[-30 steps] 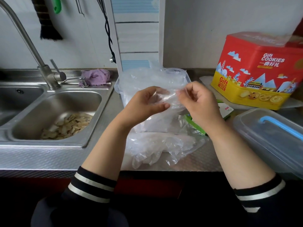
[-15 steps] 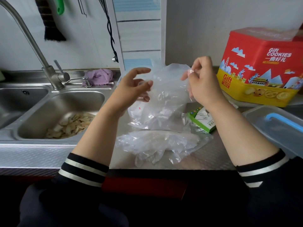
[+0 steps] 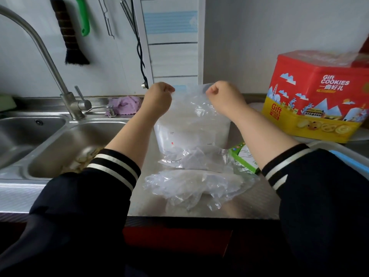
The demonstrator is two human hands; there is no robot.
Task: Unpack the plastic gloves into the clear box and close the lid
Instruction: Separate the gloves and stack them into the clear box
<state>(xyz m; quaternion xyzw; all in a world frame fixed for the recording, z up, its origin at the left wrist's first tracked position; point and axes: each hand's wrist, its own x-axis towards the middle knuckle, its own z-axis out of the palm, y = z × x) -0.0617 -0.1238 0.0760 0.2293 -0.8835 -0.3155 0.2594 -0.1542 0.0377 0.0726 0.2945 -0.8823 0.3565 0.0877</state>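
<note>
both hands [image 3: 157,96] [image 3: 223,95] pinch the raised clear bag [image 3: 191,124] at its top corners, hiding the clear box behind.

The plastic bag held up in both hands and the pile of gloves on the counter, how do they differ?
The plastic bag hangs upright and fairly flat; the gloves lie crumpled. The left hand and right hand pinch the bag's top; the gloves are untouched. Both are clear plastic.

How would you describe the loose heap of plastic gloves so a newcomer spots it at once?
Start at the steel counter right of the sink. Near its front edge lies the loose heap of plastic gloves, crumpled and flat, unlike the clear bag held upright behind it.
</note>
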